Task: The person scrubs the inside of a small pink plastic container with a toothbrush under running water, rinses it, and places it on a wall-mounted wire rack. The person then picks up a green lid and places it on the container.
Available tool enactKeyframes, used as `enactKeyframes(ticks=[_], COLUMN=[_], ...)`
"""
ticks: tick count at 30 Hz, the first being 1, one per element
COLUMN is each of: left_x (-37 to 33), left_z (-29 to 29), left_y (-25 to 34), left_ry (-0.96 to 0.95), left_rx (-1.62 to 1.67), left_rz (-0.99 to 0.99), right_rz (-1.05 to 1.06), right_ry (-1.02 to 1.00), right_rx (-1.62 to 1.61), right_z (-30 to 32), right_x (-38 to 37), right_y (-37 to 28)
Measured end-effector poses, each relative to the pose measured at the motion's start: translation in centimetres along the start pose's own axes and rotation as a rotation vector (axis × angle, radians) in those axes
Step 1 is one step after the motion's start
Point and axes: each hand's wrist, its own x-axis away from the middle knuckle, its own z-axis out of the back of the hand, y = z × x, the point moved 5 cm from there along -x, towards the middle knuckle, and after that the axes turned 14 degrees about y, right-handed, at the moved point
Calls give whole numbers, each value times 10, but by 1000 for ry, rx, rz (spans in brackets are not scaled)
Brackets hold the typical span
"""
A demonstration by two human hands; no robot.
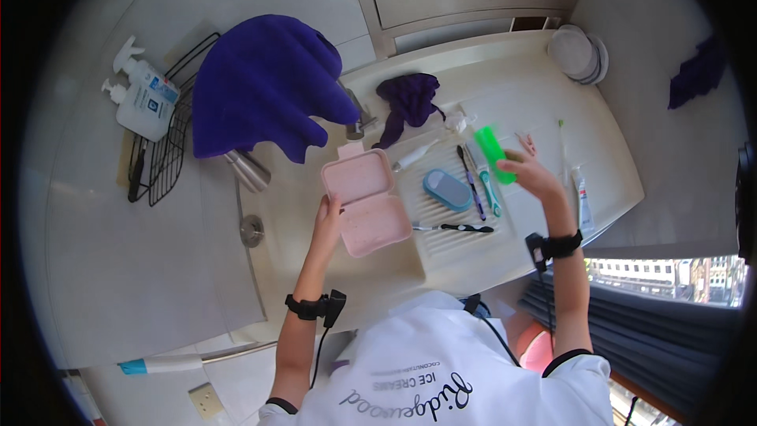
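Note:
My left hand [322, 226] grips the left side of an open pink hinged box [377, 226], fingers closed on its edge near the hinge. The box's lid is folded back toward the far side, and its inside looks bare. In my right hand [536, 180], raised over the right part of the ribbed counter, is a bright green oblong plastic piece [490, 148], slightly blurred; its exact kind is unclear. Between my hands lie a blue oval case [448, 190], a purple-and-black toothbrush [473, 189], a teal toothbrush [490, 194] and a black-and-white toothbrush [467, 229].
A crumpled purple cloth [408, 101] lies beyond the toothbrushes, near the tap [356, 122]. At left hang a large purple towel [264, 91] and a wire rack [169, 162] with pump bottles [151, 99]. White bowls [574, 54] stand far right; a toothpaste tube [583, 203] lies by my right wrist.

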Motion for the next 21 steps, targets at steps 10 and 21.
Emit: enactKeyframes(ticks=[10, 21], left_x=[26, 38], left_z=[-69, -74], left_y=[2, 2], left_ry=[-270, -230], left_rx=[163, 299], left_rz=[216, 212], right_rz=[382, 753], right_ry=[-536, -410], right_rx=[300, 696], right_z=[-112, -137], right_x=[67, 94], right_y=[-74, -74])
